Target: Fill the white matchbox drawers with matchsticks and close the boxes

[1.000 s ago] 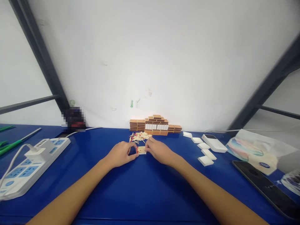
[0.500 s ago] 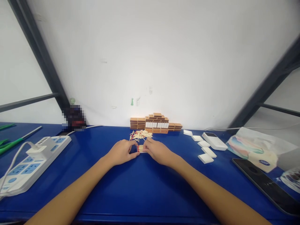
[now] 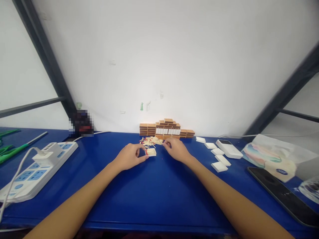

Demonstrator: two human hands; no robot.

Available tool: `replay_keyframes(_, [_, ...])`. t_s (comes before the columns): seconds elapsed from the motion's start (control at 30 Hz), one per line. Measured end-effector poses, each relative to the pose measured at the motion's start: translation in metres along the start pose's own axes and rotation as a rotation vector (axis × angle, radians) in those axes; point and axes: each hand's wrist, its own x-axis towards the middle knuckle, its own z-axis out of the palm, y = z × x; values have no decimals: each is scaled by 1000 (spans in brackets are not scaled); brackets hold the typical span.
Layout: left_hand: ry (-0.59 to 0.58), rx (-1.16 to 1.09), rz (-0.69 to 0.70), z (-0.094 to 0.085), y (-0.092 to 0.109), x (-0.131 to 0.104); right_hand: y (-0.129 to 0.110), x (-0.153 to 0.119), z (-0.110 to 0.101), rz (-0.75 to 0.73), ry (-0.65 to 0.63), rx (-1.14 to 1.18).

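My left hand (image 3: 131, 156) grips the left end of a small white matchbox tray (image 3: 151, 152) between thumb and fingers. Red-headed matches lie side by side in the tray. Just behind it is a loose pile of matches (image 3: 152, 141). My right hand (image 3: 175, 149) is at the right end of the pile, its thumb and fingertips pinched together; whatever is between them is too small to make out. Stacked brown matchboxes (image 3: 168, 127) stand against the wall, with white trays showing in the middle.
Several white trays (image 3: 219, 166) lie to the right beside a white device (image 3: 229, 149). Farther right are a black phone (image 3: 281, 196) and a tissue pack (image 3: 266, 157). A power strip (image 3: 37, 172) and green-handled tools (image 3: 15, 152) are at the left.
My right hand has moved off the tray, right and slightly back toward the pile's right end. The tray and its matches are now more fully visible. My left hand remains on the tray.
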Motion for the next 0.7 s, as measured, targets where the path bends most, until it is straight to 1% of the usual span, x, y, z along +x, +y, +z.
replay_keyframes(0.1, [-34, -7, 12, 4, -1, 0, 3, 6, 10, 21, -4, 71])
replay_keyframes(0.2, [-31, -2, 22, 9, -3, 0, -9, 9, 24, 50, 0, 111])
replay_keyframes(0.27, [-36, -6, 34, 11, -4, 1, -19, 11, 32, 67, 5, 92])
replay_keyframes(0.37, [-49, -2, 55, 10, -5, 1, -25, 13, 37, 50, -20, 34])
replay_keyframes(0.47, [-9, 25, 52, 8, -3, 1, -21, 12, 31, 32, -35, 36])
replay_keyframes(0.53, [-13, 46, 45, 7, -1, 1, -15, 10, 23, 0, 12, 82])
replay_keyframes(0.6, [-30, 66, 40, 6, 0, 1, -13, 6, 14, -66, 43, 142])
replay_keyframes(0.63, [-31, 76, 37, 6, 1, 1, -13, 4, 10, -107, 31, 174])
replay_keyframes(0.7, [-22, 96, 34, 5, 1, 1, -16, -1, 6, -195, -37, 220])
